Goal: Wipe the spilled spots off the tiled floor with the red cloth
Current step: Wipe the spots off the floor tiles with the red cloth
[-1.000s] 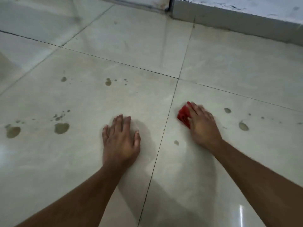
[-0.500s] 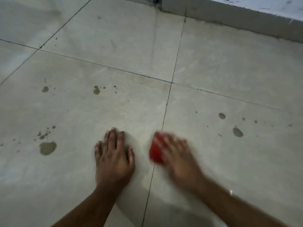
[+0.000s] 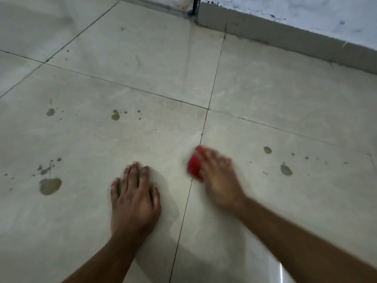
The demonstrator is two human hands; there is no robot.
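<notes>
Both hands are down on the tiled floor (image 3: 265,88), set apart on either side of a dark grout line (image 3: 183,205). On the left, the left hand (image 3: 134,199) lies palm down with its fingers straight and slightly spread, flat on the tile and holding nothing. Across the grout line, the right hand (image 3: 220,180) is blurred and lies over the red cloth (image 3: 195,165), pressing it to the floor; the blur hides whether its fingers curl around the fabric or lie flat on top. The cloth peeks out at the hand's left edge, right at the grout line. Pale, glossy tiles with thin dark joints make up the floor, 4 of them meeting at a corner (image 3: 207,109) above the hands. Olive-brown spilled spots remain on it: a large blot (image 3: 50,186) far left with small splashes (image 3: 46,170) above it, 2 more marks (image 3: 50,112) and (image 3: 115,115) farther up, and, right of the cloth, 2 blots (image 3: 267,150) and (image 3: 286,169) with tiny flecks beside them. Along the top right runs a grey skirting (image 3: 285,35) under a scuffed whitish wall (image 3: 306,11), meeting a dark vertical strip (image 3: 196,5) at top centre.
</notes>
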